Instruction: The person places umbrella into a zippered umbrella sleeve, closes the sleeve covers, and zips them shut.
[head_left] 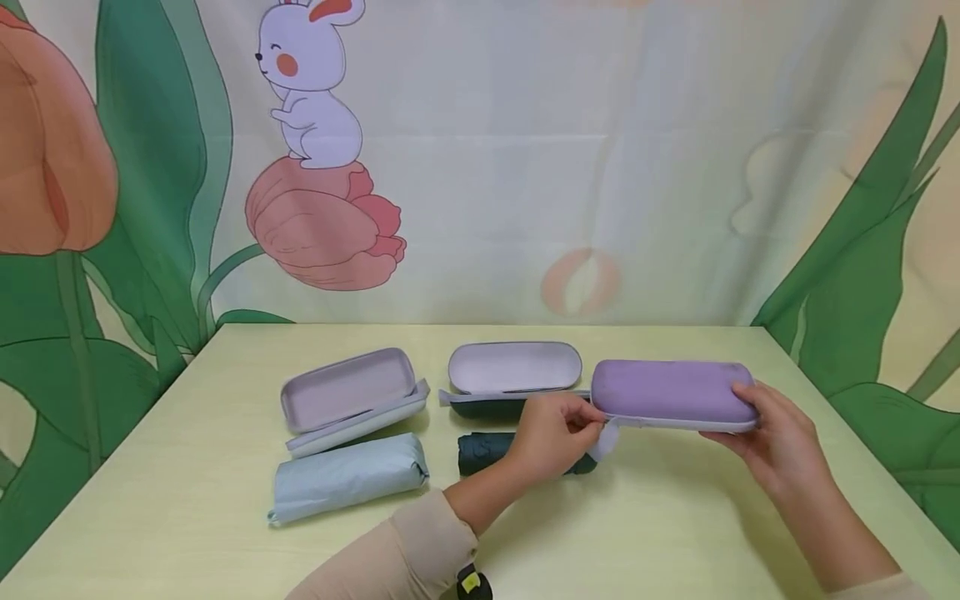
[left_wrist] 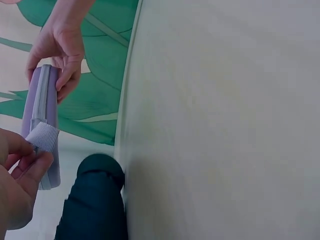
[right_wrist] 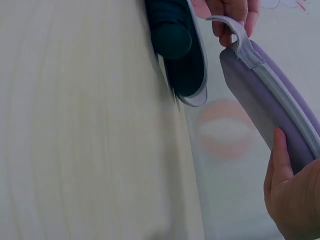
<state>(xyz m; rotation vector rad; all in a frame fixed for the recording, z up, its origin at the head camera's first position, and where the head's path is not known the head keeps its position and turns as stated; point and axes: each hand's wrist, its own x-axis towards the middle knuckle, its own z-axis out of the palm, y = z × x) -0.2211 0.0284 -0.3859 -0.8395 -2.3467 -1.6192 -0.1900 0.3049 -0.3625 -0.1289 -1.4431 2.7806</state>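
1. Head view: The purple case (head_left: 671, 392) was held above the right part of the table (head_left: 187, 500). The right hand (head_left: 783, 437) gripped its right end, with digits on both faces; the left hand (head_left: 551, 433) had its fingertips pinched together at the left end, beside the strap (head_left: 604, 439). That firm hold at the far end seemed right for fine work at the near corner.

2. Left wrist view: The left fingertips met at the strap's base, where the zip (left_wrist: 42, 100) ended. Whether they held a zip pull could not be told. Good handling, in my judgement, called for keeping the strap out of the zip's path and drawing in line with the track.

3. Right wrist view: The right hand supported the case from its end without covering the near stretch of zip; a light grip there would have spared the shell from being squeezed.

4. Surface and room, head view: On the pale yellow table lay a grey open case (head_left: 348, 390) and a second open case (head_left: 515, 367), with a light blue bundle (head_left: 348, 477) and a dark green bundle (head_left: 483, 452) in front of them. Behind hung a backdrop (head_left: 480, 167) printed with a rabbit and tulips.
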